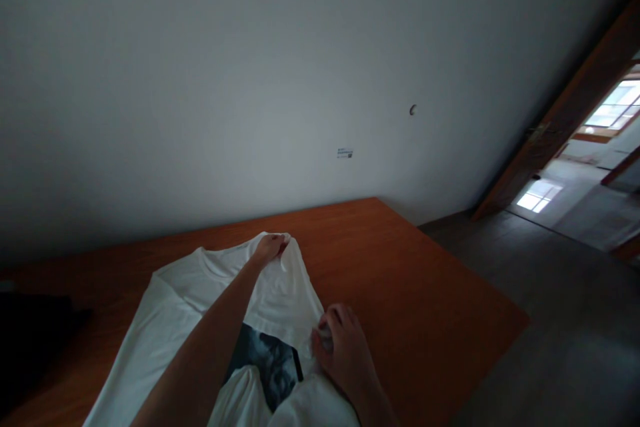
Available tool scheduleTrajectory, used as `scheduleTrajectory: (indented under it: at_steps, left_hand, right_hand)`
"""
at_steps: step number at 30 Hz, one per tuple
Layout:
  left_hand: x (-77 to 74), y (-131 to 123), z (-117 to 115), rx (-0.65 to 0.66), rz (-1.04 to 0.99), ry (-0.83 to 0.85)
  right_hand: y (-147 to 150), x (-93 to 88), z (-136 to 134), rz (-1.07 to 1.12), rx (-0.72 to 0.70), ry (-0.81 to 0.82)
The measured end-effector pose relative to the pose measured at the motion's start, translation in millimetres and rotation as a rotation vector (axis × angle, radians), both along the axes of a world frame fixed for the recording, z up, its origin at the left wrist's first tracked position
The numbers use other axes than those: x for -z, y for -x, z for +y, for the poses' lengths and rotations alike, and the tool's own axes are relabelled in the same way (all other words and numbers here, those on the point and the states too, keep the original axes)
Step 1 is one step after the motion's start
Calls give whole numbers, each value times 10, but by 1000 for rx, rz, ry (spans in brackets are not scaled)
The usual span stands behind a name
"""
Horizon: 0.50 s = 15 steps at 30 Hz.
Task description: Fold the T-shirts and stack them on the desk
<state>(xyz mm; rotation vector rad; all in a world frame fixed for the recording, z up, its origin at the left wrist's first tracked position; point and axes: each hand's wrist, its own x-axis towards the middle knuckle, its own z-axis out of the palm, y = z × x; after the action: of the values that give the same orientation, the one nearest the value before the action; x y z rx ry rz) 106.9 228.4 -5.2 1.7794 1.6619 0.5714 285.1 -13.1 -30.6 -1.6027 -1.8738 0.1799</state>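
At the far left, one dark heap (35, 340), too dim to identify, lay on the single reddish-brown desk (400, 267), which stood along a pale wall (225, 80). Next, one white shirt (280, 300) lay partly bunched on the desk, its one dark print (273, 357) partly covered. The left hand (269, 248) pinched its shoulder area; the right hand (345, 347), fingers curled, gripped its edge nearer the wearer. Above hung one small label (345, 153), then one curved mark (413, 109). Rightmost came grey floor (490, 253), one brown door (555, 123) and one bright window (615, 105).
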Motion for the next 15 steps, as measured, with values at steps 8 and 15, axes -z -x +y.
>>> scheduleTrajectory:
  at_steps: [8,15]
  left_hand:
    - [-84,550,-840,65,208,-85]
    - [-23,946,-1635,152,212,-155]
  right_hand:
    - [-28,-76,-71,-3,-156,-9]
    - [-11,-56,-70,-5,-196,-51]
